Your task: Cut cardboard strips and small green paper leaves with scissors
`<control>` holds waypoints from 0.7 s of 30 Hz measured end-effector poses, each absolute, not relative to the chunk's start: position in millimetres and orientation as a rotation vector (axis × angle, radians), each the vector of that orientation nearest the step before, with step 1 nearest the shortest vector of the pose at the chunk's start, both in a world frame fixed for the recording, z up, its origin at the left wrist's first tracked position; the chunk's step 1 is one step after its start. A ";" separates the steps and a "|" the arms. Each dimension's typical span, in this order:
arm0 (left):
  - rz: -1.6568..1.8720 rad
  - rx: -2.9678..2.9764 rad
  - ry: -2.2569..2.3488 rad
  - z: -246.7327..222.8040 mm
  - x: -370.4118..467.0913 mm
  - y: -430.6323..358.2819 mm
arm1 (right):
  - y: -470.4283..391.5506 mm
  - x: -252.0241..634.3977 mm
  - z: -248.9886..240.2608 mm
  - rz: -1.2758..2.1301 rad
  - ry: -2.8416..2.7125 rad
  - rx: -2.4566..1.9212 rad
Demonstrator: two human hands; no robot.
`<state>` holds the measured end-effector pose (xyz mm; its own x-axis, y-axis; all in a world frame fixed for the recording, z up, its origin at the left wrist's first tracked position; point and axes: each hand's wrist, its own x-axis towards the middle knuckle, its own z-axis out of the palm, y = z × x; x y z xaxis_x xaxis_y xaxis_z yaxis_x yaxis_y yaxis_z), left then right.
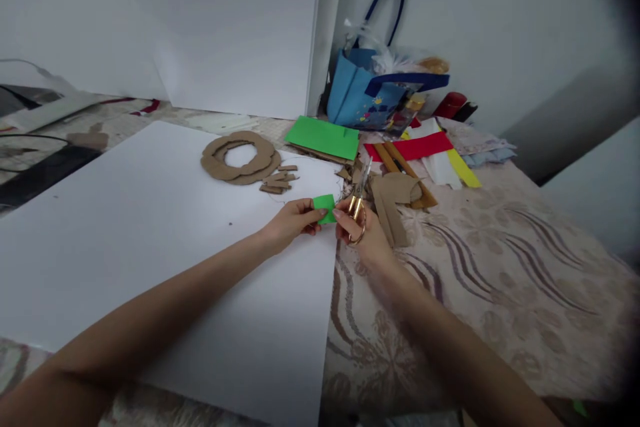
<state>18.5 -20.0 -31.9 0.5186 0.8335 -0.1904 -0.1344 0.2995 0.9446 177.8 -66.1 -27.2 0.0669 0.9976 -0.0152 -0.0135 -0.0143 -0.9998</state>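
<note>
My left hand [297,219] pinches a small piece of green paper [323,202] between thumb and fingers, over the right edge of a white board. The thumb and fingertips of my right hand [357,227] meet the paper's other side. Gold-handled scissors [356,205] sit in that same right hand, a loop around its fingers and the blades pointing up and away. Cardboard scraps [390,203] lie just beyond the right hand. Behind the hands is a larger green sheet [323,137], resting on cardboard.
Scalloped cardboard rings [240,159] and small cardboard strips [279,180] lie on the white board [165,233]. Red paper [415,145] and yellow paper [464,168] are at the back right. A blue bag [367,90] stands by the wall. Patterned cloth [480,267] covers the table.
</note>
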 end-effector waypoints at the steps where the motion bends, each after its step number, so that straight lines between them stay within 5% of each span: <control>1: 0.740 1.085 0.796 -33.9 17.1 -18.4 | -67.1 176.6 -29.5 1.181 -1.149 -1.239; 21: 0.493 1.640 0.843 -11.1 7.5 -39.6 | -76.1 203.8 -43.4 1.136 -1.089 -1.311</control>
<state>7.5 -39.6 -11.1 0.6513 0.7491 -0.1209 0.2615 -0.0720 0.9625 203.8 -76.1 -43.4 0.1386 0.9893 -0.0458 0.0040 -0.0468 -0.9989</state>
